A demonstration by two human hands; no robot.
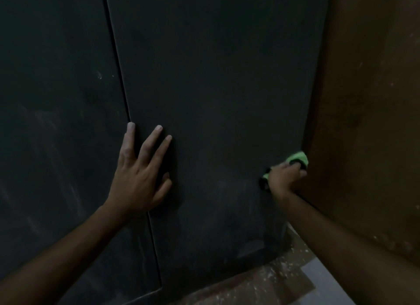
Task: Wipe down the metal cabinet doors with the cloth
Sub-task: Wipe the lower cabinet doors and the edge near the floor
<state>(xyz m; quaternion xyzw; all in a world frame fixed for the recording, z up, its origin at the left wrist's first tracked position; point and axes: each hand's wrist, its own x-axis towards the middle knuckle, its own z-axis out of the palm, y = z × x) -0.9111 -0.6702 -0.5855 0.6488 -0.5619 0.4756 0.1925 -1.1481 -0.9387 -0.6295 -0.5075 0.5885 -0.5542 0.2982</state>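
Note:
Two dark grey metal cabinet doors fill the view: the right door (222,82) and the left door (56,89), split by a narrow seam. My left hand (141,173) lies flat on the right door next to the seam, fingers spread, holding nothing. My right hand (284,177) presses a bright green cloth (298,158) against the right door's lower right edge. The cloth bunches above and below the fingers. Pale smears show low on both doors.
A brown wooden panel (368,123) stands right beside the cabinet, close to my right forearm. Speckled brown flooring or board (261,279) lies below the cabinet, with a grey patch (322,279) at the lower right. The scene is dim.

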